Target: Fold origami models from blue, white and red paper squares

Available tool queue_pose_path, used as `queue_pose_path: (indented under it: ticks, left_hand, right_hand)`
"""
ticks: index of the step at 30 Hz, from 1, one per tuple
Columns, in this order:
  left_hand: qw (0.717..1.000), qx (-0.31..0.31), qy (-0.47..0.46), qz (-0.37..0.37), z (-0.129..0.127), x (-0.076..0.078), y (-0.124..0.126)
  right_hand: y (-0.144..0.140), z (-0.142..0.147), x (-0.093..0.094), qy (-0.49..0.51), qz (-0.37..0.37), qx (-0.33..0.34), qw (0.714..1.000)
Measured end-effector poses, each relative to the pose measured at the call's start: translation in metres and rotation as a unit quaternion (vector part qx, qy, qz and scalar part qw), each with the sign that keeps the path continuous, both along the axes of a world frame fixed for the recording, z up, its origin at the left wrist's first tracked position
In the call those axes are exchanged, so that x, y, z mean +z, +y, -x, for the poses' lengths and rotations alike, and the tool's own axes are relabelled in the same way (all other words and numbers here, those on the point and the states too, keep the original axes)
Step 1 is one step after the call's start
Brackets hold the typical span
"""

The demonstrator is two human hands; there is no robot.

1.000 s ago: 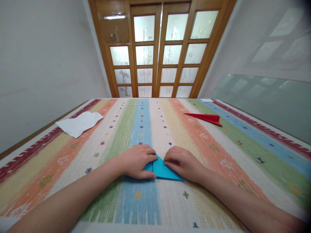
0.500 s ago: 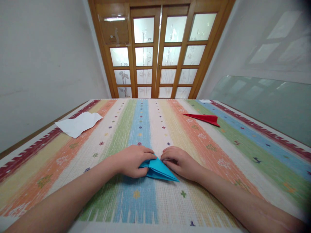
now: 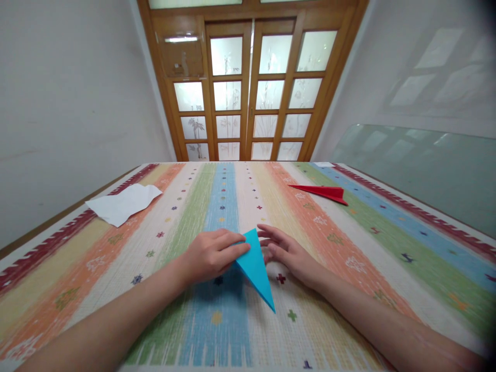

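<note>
A folded blue paper (image 3: 254, 267), now a long pointed triangle, stands lifted on edge above the striped tablecloth (image 3: 349, 243). My left hand (image 3: 211, 254) pinches its left side between thumb and fingers. Just right of the paper, my right hand (image 3: 284, 251) hovers with its fingers spread and nothing in it, fingertips close to the paper's upper edge.
A red paper plane (image 3: 323, 192) lies at the far right of the table. A crumpled white sheet (image 3: 123, 203) rests at the far left. A wooden glazed door (image 3: 248, 88) stands beyond the table, and a glass panel (image 3: 426, 165) leans on the right wall.
The blue paper lay flat under both hands; my left hand has lifted and turned it upright. My right hand has let go and opened.
</note>
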State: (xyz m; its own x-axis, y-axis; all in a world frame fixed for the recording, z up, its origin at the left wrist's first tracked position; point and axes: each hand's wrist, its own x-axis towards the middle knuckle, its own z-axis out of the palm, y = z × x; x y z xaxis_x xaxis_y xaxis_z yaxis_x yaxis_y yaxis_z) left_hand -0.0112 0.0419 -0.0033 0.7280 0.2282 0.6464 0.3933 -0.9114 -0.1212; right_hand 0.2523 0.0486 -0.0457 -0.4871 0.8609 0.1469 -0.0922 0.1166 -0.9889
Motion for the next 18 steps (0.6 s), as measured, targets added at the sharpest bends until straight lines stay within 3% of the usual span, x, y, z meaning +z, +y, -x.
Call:
queue_pose_path:
  ticks: [3,6,11,18]
  left_hand:
    - [0.993,-0.009,-0.099,0.059,-0.004,-0.005,-0.005]
    - [0.965,0.008,-0.198,0.171,-0.014,-0.010,-0.010]
    - [0.907,0.038,-0.282,0.311,-0.028,-0.012,-0.013]
    - [0.851,0.045,-0.311,0.421,-0.033,-0.013,-0.009]
  right_hand:
    - [-0.006,0.006,0.001,0.077,0.110,0.058,0.989]
    - [-0.014,0.011,0.001,0.103,0.169,0.086,0.976]
    - [-0.017,0.013,0.001,0.073,0.221,0.069,0.970]
    - [-0.014,0.009,0.005,0.011,0.225,-0.002,0.974]
